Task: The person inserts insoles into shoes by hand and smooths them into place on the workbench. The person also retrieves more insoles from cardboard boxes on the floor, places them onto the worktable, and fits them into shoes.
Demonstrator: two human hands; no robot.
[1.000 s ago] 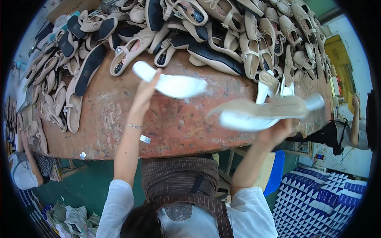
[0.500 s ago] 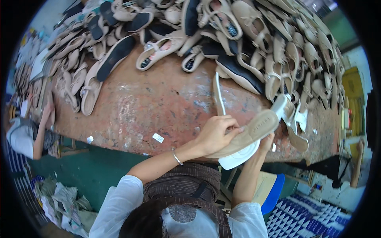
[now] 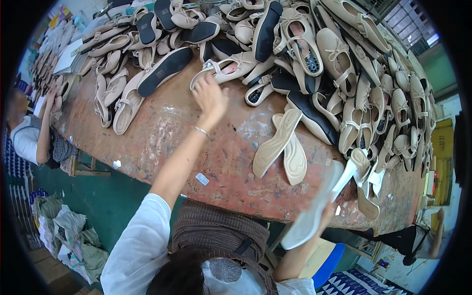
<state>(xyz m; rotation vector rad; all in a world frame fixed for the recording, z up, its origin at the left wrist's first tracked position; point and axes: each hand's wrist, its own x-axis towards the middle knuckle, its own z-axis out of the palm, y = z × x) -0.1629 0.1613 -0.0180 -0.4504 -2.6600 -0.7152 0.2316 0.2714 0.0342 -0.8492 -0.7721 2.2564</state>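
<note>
My left hand (image 3: 210,98) reaches far forward, its fingertips at the near end of a beige shoe (image 3: 230,68) lying on the table. The thumb stands apart from the fingers; nothing shows in the palm. Close to the front edge, my right hand (image 3: 322,222) is closed on a white insole (image 3: 304,227), which motion blurs. Between the hands, two beige insoles (image 3: 278,140) lie crossed on the table. Right of them, several more insoles (image 3: 368,204), white and beige, rest overlapping beside the shoe pile.
Beige shoes (image 3: 339,61) with dark soles heap along the far side and right of the worn reddish table (image 3: 162,142). A small white label (image 3: 202,179) lies near the front edge. People sit or stand at the far left (image 3: 29,135) and right (image 3: 427,241).
My left hand has let go of a beige insole and moved forward and left to a shoe. Two beige insoles now lie crossed on the table. My right hand has lowered slightly.
</note>
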